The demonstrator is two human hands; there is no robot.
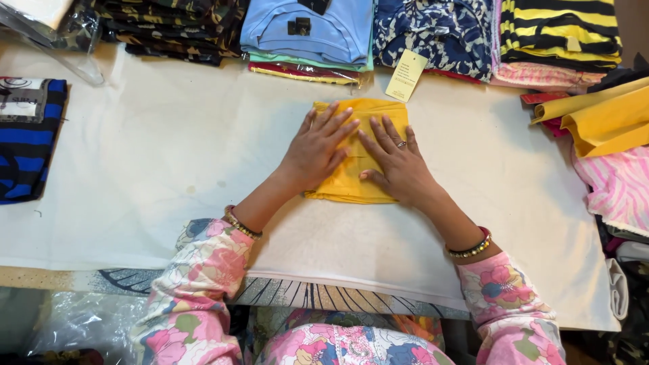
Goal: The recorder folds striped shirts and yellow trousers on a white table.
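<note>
A folded garment (358, 177) lies at the middle of the desk (169, 169), with the left hand (316, 150) and right hand (399, 165) flat on it, side by side. Behind it, stacks of folded clothes (307, 34) line the far edge, a paper tag (406, 76) hanging from one. A striped garment (27, 135) lies far left; loose clothes (608, 135) pile up on the right.

Folded shirt stacks (307, 34) & striped garment (27, 135), maybe shirt.
</note>
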